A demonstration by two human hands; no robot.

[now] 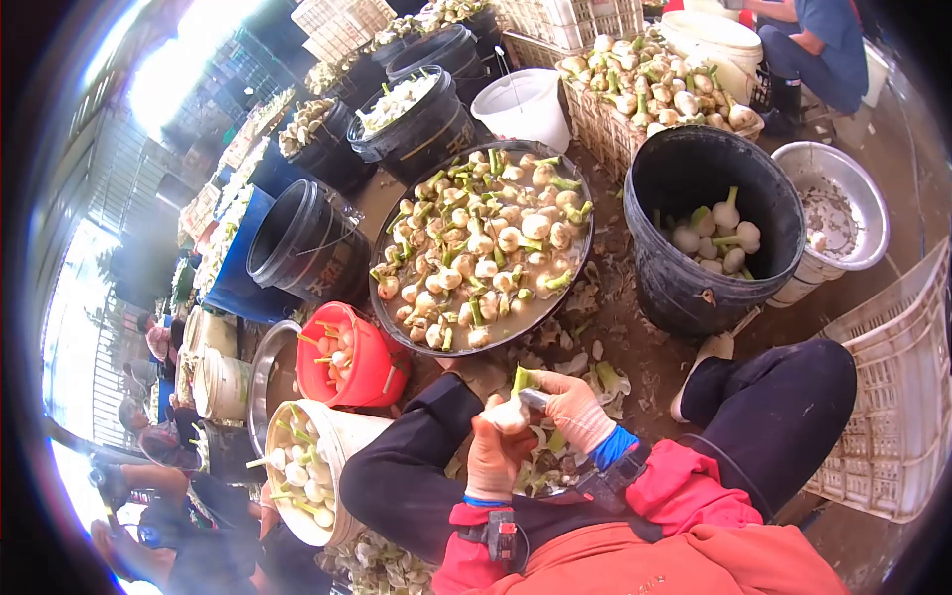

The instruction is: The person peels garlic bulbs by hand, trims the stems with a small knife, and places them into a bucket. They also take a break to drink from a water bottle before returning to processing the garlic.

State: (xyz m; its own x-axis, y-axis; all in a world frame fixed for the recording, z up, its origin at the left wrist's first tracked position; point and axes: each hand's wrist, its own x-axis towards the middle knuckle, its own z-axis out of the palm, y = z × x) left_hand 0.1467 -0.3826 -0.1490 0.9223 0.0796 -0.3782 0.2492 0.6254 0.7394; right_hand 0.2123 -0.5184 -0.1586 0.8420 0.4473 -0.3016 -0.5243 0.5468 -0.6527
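Observation:
My left hand (493, 459), in an orange-toned glove, is closed around a white garlic bulb (510, 416) with a short green stem. Against that bulb, my right hand (575, 405) grips a small knife (535, 399); only a grey metal part of it shows. Straight ahead, a wide round basin (385, 322) holds many unpeeled garlic bulbs (478, 243) in muddy water. To the right of it, a black bucket (650, 283) contains several cleaned white bulbs (706, 238). Peelings (555, 466) lie on the floor and between my legs.
At left stand a red bucket (392, 372) and a white bucket (352, 436), both with garlic. A plastic crate (892, 397) and a metal bowl (868, 203) are at right. Beyond are a garlic-filled crate (600, 134), dark buckets (426, 134) and another seated person (818, 59).

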